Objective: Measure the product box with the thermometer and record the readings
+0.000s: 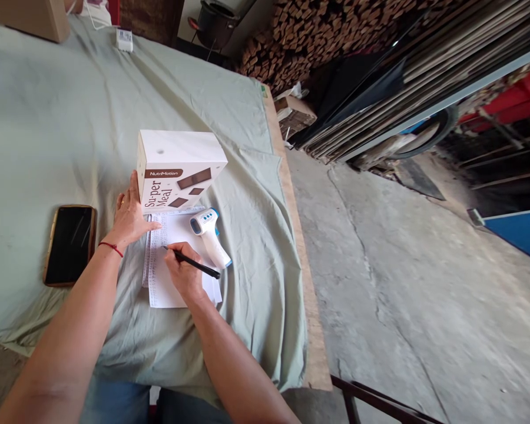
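My right hand is closed around a black pen, its tip on the upper left part of a white paper sheet. Small handwriting runs down the sheet's left side. Fingers stretched and thumb spread, my left hand rests against the left side of a white "NutriMotion Su·per Meal" box. Its thumb reaches over the top of the paper. The box stands upright at the paper's far edge. A white and blue infrared thermometer lies on the right part of the sheet, beside the pen.
A phone with a dark screen lies left of my left forearm. The green cloth is wrinkled over the table, whose wooden edge shows on the right. A cardboard box and a small white device sit at the back left.
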Available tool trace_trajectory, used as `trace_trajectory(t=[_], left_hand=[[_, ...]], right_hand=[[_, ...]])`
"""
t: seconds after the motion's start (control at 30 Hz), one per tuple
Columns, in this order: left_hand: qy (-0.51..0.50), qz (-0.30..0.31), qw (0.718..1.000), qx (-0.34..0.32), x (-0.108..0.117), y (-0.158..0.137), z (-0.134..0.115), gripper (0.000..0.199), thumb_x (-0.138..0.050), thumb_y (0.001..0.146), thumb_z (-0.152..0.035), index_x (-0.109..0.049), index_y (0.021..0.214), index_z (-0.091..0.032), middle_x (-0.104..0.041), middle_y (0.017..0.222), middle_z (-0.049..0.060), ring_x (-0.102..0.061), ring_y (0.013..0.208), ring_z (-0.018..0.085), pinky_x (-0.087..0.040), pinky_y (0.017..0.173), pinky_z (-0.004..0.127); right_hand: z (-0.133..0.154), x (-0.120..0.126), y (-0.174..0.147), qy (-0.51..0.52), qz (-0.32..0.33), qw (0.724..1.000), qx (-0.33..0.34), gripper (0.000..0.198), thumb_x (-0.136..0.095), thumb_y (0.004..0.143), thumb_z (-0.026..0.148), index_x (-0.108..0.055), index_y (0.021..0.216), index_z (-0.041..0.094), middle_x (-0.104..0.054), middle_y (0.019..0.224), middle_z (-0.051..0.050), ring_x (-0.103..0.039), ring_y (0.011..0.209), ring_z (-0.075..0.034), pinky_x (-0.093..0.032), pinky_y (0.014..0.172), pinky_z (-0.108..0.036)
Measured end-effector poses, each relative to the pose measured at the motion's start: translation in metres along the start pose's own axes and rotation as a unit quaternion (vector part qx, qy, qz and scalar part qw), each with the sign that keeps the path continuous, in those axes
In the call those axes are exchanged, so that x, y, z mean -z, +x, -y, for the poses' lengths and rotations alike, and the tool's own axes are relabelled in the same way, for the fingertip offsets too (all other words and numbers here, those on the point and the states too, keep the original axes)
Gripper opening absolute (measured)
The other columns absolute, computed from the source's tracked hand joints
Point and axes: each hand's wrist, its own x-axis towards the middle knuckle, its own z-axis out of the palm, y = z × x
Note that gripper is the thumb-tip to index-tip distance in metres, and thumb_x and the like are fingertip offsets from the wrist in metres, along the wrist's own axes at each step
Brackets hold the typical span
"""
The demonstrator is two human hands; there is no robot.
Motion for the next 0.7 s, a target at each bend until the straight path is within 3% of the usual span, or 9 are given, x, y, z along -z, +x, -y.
trace_trajectory(t=[0.7], left_hand=[[-0.001, -0.003, 1.0, -0.008, -0.0003, 0.0004, 0.0011, 0.123, -0.091, 0.055, -0.025, -0.024, 0.158, -0.023, -0.033, 0.163, 0.019, -0.031, 0.152, 0.038, -0.012, 0.128, 0.059]], right_hand=[[-0.0015, 0.003, -0.0009, 0.012, 0.005, 1.0, -0.019, 0.016, -0.053, 0.079, 0.036, -0.061, 0.08, 0.022, -0.056, 0.057, 0.004, -0.048, 0.049, -0.013, -0.044, 0.053, -0.027]])
